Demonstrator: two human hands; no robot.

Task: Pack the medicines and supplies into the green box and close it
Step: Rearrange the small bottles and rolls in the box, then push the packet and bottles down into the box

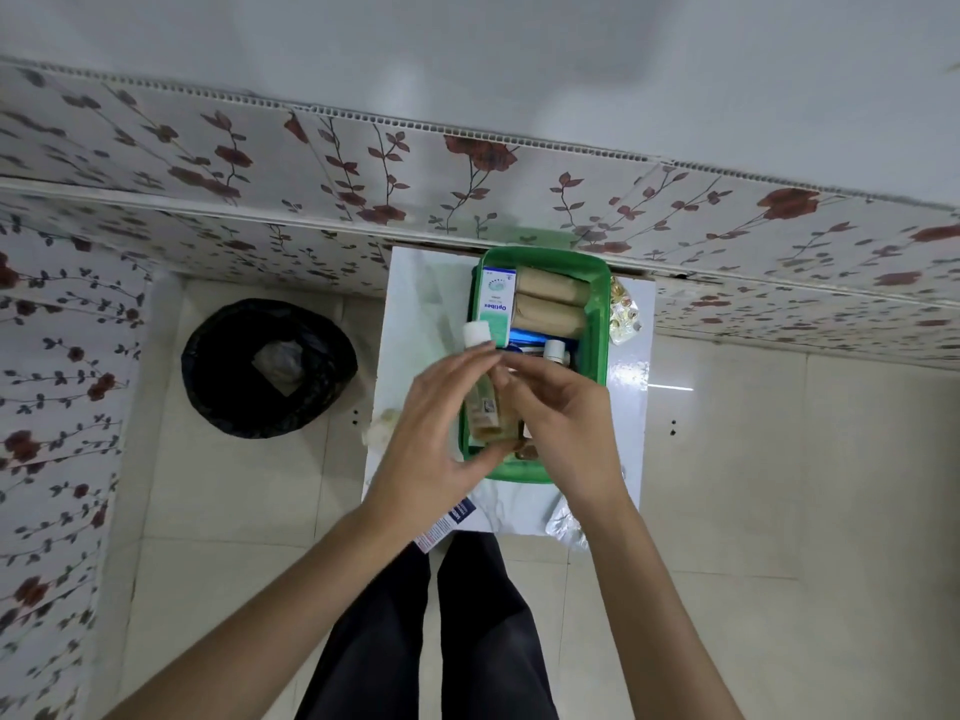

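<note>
The open green box (pixel 597 324) stands on a small white table (pixel 415 304) against the wall. Inside lie a green-and-white Optibex carton (pixel 496 309), two tan bandage rolls (pixel 550 304), a blue item and a small white-capped bottle (pixel 555 350). My left hand (pixel 436 433) holds a clear bottle of yellowish liquid with a white cap (pixel 480 397) over the box's near left part. My right hand (pixel 561 423) is beside it over the box, fingers touching the bottle; whether it grips anything is hidden.
A blister strip of amber capsules (pixel 623 314) lies right of the box. A blue-and-white leaflet (pixel 447 527) hangs off the table's near edge, a foil strip (pixel 566 527) at the near right corner. A black bin (pixel 267 366) stands on the floor at left.
</note>
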